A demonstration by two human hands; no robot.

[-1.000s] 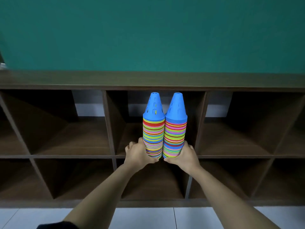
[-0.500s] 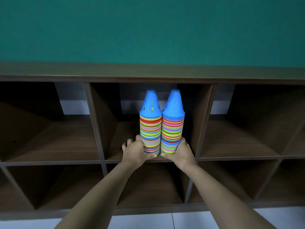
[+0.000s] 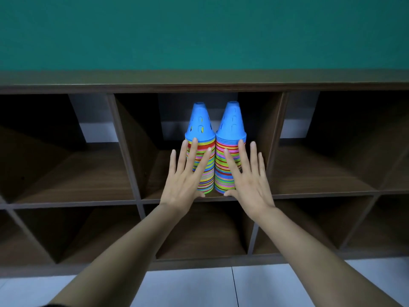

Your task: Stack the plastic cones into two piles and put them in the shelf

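Two tall piles of many-coloured plastic cones stand upright side by side in the middle upper compartment of the dark wooden shelf. Each pile has a blue cone on top: the left pile and the right pile touch each other. My left hand lies flat with spread fingers against the front of the left pile. My right hand lies flat the same way against the right pile. Neither hand grips anything. The hands hide the lower fronts of the piles.
The shelf has a row of open compartments on each side of the cones and another row below, with upright dividers between them. A green wall rises above the shelf top. Pale floor tiles lie at the bottom.
Both hands have let go of the bases of the piles and opened flat against their fronts. The piles now stand on the shelf board, deeper in the compartment.
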